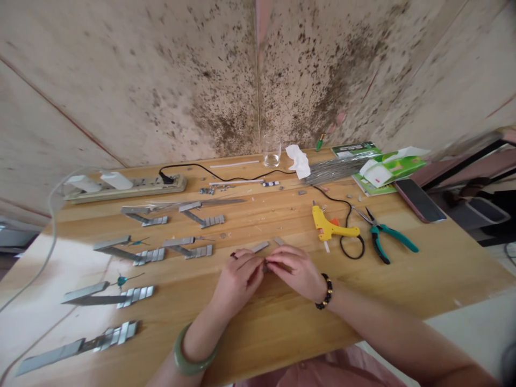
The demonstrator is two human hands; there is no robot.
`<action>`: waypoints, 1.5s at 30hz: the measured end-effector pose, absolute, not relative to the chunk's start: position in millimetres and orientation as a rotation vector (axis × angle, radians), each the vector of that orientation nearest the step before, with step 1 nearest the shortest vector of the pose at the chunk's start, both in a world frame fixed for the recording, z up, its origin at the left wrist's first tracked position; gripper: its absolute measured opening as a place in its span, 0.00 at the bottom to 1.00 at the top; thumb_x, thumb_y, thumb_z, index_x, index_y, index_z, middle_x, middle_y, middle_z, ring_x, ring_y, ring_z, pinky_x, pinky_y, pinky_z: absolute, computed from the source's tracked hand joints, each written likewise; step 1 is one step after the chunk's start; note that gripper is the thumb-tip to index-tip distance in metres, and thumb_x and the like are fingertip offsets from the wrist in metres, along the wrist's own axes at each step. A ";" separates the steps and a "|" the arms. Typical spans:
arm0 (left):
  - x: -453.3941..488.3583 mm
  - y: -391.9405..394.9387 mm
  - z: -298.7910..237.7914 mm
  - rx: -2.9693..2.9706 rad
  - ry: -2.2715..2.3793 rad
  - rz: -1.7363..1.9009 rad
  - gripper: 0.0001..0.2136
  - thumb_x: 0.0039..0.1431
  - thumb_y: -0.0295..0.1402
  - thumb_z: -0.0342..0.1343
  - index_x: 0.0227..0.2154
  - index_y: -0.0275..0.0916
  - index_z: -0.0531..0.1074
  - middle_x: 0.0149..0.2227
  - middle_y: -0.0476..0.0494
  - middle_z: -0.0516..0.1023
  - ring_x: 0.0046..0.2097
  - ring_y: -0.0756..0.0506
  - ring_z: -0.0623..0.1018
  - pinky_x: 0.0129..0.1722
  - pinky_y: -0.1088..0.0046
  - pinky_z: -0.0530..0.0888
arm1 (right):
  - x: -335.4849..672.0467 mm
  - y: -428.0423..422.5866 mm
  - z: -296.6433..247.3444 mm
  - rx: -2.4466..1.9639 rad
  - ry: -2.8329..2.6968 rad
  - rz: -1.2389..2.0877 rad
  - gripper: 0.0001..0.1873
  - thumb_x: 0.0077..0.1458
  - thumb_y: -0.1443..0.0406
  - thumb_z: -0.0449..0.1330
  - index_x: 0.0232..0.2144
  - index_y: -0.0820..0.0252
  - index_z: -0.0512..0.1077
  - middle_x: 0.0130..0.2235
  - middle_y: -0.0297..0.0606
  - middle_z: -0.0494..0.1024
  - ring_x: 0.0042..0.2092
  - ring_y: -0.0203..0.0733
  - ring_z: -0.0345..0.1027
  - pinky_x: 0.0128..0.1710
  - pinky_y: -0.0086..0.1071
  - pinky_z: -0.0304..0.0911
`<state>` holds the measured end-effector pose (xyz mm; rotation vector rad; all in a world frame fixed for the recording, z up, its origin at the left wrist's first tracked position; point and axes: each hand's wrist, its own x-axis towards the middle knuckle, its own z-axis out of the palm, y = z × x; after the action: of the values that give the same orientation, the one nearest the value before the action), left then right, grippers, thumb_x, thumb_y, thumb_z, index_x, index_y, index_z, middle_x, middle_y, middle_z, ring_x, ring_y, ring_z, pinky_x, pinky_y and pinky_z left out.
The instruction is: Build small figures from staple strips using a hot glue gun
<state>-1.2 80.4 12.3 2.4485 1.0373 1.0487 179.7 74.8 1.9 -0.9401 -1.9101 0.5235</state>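
My left hand [238, 278] and my right hand [297, 269] meet over the middle of the table, fingertips pinched together. What they hold between them is small and mostly covered by the fingers; a bit of grey shows just below the tips. Just beyond my left fingers lies a flat grey strip [260, 247]. Another short grey strip [279, 241] is by my right fingers. A yellow hot glue gun [332, 226] rests to the right of my hands, with teal-handled pliers [381, 234] beside it.
Bent grey strip assemblies [137, 295] stand in rows on the left. A power strip [129, 188] lies at the back left. Further back are a glass [272, 155], a tissue [298, 161], a wire bundle [338, 167], a green tissue pack [395, 165] and a phone [420, 200].
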 end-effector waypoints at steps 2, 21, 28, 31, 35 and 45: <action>-1.7 80.3 12.6 2.419 1.023 1.049 0.08 0.60 0.25 0.48 0.33 0.37 0.72 0.28 0.44 0.75 0.32 0.47 0.73 0.36 0.67 0.70 | 179.6 74.6 2.7 -0.945 -1.891 0.544 0.07 0.57 0.67 0.58 0.38 0.57 0.76 0.35 0.38 0.78 0.38 0.38 0.73 0.41 0.32 0.71; -0.5 80.0 14.1 2.378 0.996 1.054 0.07 0.59 0.25 0.49 0.32 0.37 0.72 0.26 0.45 0.74 0.31 0.48 0.73 0.37 0.67 0.70 | 180.1 73.5 3.5 -0.953 -1.939 0.496 0.07 0.58 0.68 0.57 0.36 0.58 0.75 0.35 0.39 0.78 0.38 0.38 0.72 0.42 0.32 0.70; -2.2 79.2 11.5 2.389 1.030 1.053 0.06 0.58 0.25 0.50 0.32 0.38 0.72 0.27 0.44 0.75 0.32 0.47 0.73 0.37 0.66 0.70 | 179.2 71.6 3.7 -0.976 -1.950 0.507 0.07 0.58 0.67 0.57 0.37 0.57 0.75 0.36 0.39 0.78 0.39 0.39 0.72 0.42 0.33 0.70; -2.0 78.9 13.4 2.337 1.005 1.074 0.06 0.59 0.25 0.50 0.33 0.38 0.72 0.28 0.44 0.75 0.32 0.47 0.73 0.38 0.65 0.70 | 179.4 71.5 5.1 -0.969 -1.926 0.530 0.07 0.58 0.67 0.57 0.37 0.57 0.75 0.36 0.39 0.78 0.39 0.39 0.72 0.42 0.33 0.70; -1.2 79.0 17.6 2.263 0.960 1.055 0.07 0.59 0.25 0.50 0.34 0.37 0.73 0.28 0.43 0.76 0.32 0.47 0.74 0.38 0.65 0.70 | 180.5 71.9 6.0 -0.946 -1.909 0.541 0.07 0.58 0.68 0.57 0.38 0.57 0.75 0.36 0.38 0.78 0.39 0.38 0.72 0.42 0.32 0.70; -0.7 79.1 13.6 2.317 0.979 1.055 0.06 0.58 0.23 0.50 0.33 0.37 0.71 0.28 0.44 0.76 0.33 0.47 0.74 0.38 0.65 0.70 | 180.0 71.7 3.9 -0.953 -1.927 0.538 0.06 0.58 0.67 0.57 0.37 0.57 0.75 0.36 0.39 0.78 0.39 0.38 0.72 0.41 0.32 0.70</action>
<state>-0.7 79.1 13.6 2.3165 0.9789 1.0553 180.0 71.7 3.9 -0.9532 -1.9273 0.5380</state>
